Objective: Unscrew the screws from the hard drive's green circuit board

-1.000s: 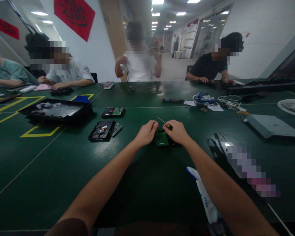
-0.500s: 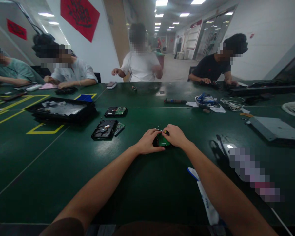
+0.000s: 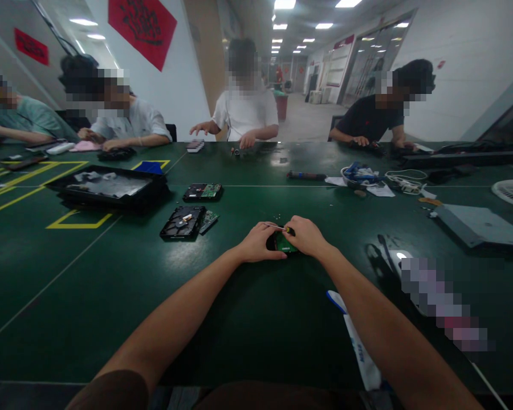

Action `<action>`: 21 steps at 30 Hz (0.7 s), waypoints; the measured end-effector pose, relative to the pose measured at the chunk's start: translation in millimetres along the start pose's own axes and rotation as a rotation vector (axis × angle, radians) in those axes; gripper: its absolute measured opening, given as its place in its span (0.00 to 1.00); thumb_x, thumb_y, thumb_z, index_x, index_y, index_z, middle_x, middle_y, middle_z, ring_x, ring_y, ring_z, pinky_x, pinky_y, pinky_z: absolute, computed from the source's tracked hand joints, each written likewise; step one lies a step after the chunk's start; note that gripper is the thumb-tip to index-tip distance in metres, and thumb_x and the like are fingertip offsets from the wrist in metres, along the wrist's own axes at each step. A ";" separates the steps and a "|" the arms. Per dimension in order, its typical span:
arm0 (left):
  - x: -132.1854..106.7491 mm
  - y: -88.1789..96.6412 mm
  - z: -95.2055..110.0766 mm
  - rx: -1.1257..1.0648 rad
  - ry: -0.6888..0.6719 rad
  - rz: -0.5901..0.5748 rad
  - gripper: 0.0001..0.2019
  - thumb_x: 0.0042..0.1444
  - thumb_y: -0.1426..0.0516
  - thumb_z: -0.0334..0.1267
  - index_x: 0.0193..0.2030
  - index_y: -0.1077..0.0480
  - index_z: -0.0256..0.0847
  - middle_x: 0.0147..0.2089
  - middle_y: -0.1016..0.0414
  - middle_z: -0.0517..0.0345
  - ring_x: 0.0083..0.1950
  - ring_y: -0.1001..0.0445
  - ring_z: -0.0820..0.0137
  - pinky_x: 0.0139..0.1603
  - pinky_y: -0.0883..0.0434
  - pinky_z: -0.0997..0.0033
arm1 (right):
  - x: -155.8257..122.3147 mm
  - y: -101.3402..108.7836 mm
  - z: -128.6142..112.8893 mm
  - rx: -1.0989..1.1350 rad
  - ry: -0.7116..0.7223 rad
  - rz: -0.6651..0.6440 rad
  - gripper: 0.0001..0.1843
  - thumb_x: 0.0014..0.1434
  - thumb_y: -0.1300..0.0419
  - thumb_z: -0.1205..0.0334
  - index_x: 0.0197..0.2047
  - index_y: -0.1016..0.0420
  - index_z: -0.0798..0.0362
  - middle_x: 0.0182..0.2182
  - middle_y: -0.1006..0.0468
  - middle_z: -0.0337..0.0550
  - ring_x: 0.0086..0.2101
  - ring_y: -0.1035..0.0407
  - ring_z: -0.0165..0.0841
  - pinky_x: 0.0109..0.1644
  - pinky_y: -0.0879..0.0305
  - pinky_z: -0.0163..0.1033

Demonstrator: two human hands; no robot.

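White glove on green table, nearest. Beyond it, small hard drive, green board up. Left hand curled, gripping drive's left edge. Right hand pinching screwdriver above drive. Opened drive left of it; black tray farther left.

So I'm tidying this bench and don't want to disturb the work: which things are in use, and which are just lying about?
In use: left hand and right hand on the small hard drive; right hand holds the screwdriver.

Lying about: opened drive, circuit-board drive, black tray, white glove.
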State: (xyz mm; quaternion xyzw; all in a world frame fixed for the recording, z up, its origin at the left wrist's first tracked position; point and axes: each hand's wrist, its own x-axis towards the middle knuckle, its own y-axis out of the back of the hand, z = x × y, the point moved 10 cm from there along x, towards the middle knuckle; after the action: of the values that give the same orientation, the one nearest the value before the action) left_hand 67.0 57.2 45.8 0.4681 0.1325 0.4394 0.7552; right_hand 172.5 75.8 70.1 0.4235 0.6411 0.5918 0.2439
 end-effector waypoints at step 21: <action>-1.3 2.5 2.9 -0.047 0.022 0.007 0.40 0.48 0.34 0.61 0.65 0.33 0.44 0.63 0.30 0.45 0.65 0.35 0.49 0.65 0.35 0.47 | -0.2 7.0 4.5 0.030 -0.013 0.037 0.10 0.68 0.41 0.58 0.43 0.19 0.52 0.42 0.24 0.47 0.39 0.29 0.36 0.43 0.37 0.39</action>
State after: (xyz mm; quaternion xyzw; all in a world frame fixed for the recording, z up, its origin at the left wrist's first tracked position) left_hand 66.7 54.8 49.0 0.4457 0.1290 0.4501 0.7630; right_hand 178.1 77.7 76.0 0.4426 0.6406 0.5836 0.2306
